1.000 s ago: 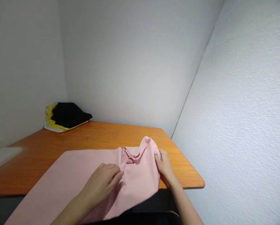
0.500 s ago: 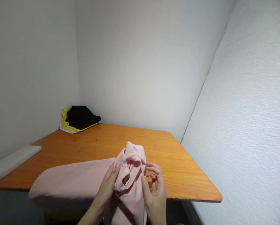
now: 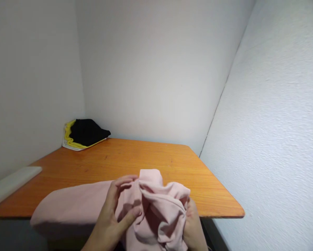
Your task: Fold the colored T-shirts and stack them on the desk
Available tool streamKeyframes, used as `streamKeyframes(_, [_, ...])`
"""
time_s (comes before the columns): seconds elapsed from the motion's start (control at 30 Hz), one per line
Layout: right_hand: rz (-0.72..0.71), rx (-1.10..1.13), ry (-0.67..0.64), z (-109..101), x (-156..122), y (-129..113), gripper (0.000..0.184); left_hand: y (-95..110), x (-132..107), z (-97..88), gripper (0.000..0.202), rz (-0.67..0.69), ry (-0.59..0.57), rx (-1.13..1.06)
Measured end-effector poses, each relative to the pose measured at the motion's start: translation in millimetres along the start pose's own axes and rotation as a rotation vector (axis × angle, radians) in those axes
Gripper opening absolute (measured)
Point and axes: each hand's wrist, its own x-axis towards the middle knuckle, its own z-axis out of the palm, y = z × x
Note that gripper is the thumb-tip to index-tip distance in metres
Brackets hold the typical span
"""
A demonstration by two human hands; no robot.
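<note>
A pink garment [image 3: 158, 205] is bunched up in front of me at the table's near edge. One long part of it stretches left across the tabletop and hangs over the front edge. My right hand [image 3: 193, 223] grips the bunched cloth from its right side, the fingers largely hidden behind the folds. On the left of the bunch, my left hand [image 3: 117, 212] is open, with thumb and fingers spread apart against the cloth. The lower part of the garment drops below the table edge, out of view.
The wooden table [image 3: 135, 153] stands against white walls. Black folded cloth [image 3: 88, 132] lies on yellow cloth [image 3: 70, 137] in the far left corner, with something white beneath. A long white object [image 3: 15, 183] rests along the left edge.
My right hand has closed on the cloth and moved right, pulling the bunch wider. My left hand has loosened and spread its fingers. The dark-and-white label inside the garment no longer shows.
</note>
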Motion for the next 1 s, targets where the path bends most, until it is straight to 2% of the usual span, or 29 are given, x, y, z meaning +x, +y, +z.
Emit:
streamKeyframes(0.03, [0.006,0.042,-0.043,-2.8,0.0,-3.3,0.016,5.9,2.0,-3.2,0.072,0.010,-0.029,0.015])
streamKeyframes(0.07, [0.015,0.076,-0.089,-3.6,1.2,-7.3,0.014,11.9,3.3,-4.2,0.081,0.013,-0.114,0.017])
streamKeyframes(0.1, [0.024,0.094,-0.137,-2.4,4.0,-11.6,0.015,17.5,3.8,-3.0,0.076,-0.005,-0.244,0.005])
streamKeyframes(0.13, [0.030,0.085,-0.181,0.3,8.3,-15.7,0.016,22.1,3.2,-0.3,0.059,-0.035,-0.369,-0.015])
streamKeyframes(0.17, [0.027,0.045,-0.189,3.9,13.8,-19.4,0.017,25.1,2.0,3.1,0.041,-0.072,-0.451,-0.035])
streamKeyframes(0.2, [0.011,-0.031,-0.140,7.8,19.6,-22.1,0.017,25.9,0.4,6.5,0.032,-0.101,-0.466,-0.053])
streamKeyframes(0.23, [-0.018,-0.138,-0.036,11.5,24.6,-23.9,0.018,24.4,-1.4,9.1,0.034,-0.124,-0.407,-0.062])
streamKeyframes(0.27, [-0.060,-0.258,0.102,15.0,27.5,-24.6,0.021,21.0,-3.1,10.7,0.039,-0.147,-0.286,-0.063])
streamKeyframes(0.33, [-0.150,-0.448,0.365,22.2,23.5,-23.9,0.024,11.0,-6.6,11.1,0.047,-0.194,0.034,-0.044])
streamKeyframes(0.37, [-0.186,-0.489,0.424,26.6,16.1,-23.1,0.024,6.3,-8.9,10.8,0.050,-0.210,0.178,-0.034])
streamKeyframes(0.4, [-0.213,-0.494,0.412,31.8,5.9,-22.5,0.027,2.9,-12.0,10.9,0.052,-0.221,0.279,-0.020])
streamKeyframes(0.43, [-0.236,-0.471,0.344,37.7,-6.3,-22.4,0.033,1.1,-16.2,11.7,0.052,-0.224,0.324,-0.009])
streamKeyframes(0.47, [-0.255,-0.433,0.250,44.1,-19.0,-22.8,0.037,1.3,-21.2,13.5,0.050,-0.208,0.315,-0.003])
streamKeyframes(0.53, [-0.266,-0.352,0.099,55.7,-41.8,-25.8,0.047,6.2,-32.7,19.1,0.043,-0.123,0.196,0.020])
streamKeyframes(0.63, [-0.193,-0.280,0.064,62.3,-60.4,-33.6,0.080,18.6,-45.4,25.7,0.039,0.093,-0.042,0.125])
streamKeyframes(0.67, [-0.147,-0.284,0.072,61.0,-62.7,-36.2,0.081,22.5,-47.2,26.0,0.039,0.152,-0.111,0.160])
streamKeyframes(0.77, [0.005,-0.276,0.055,51.7,-64.3,-41.7,0.060,31.0,-47.7,22.7,0.044,0.243,-0.266,0.191])
streamKeyframes(0.83, [0.096,-0.179,0.019,46.3,-65.0,-42.5,0.051,34.1,-48.5,19.7,0.042,0.278,-0.292,0.204])
streamKeyframes(0.9, [0.171,-0.028,-0.006,42.9,-66.9,-40.8,0.049,34.9,-51.7,17.0,0.036,0.322,-0.283,0.226])
streamKeyframes(1.0, [0.243,0.121,-0.008,35.1,-68.3,-37.9,0.050,31.9,-55.9,8.5,0.034,0.330,-0.167,0.234])
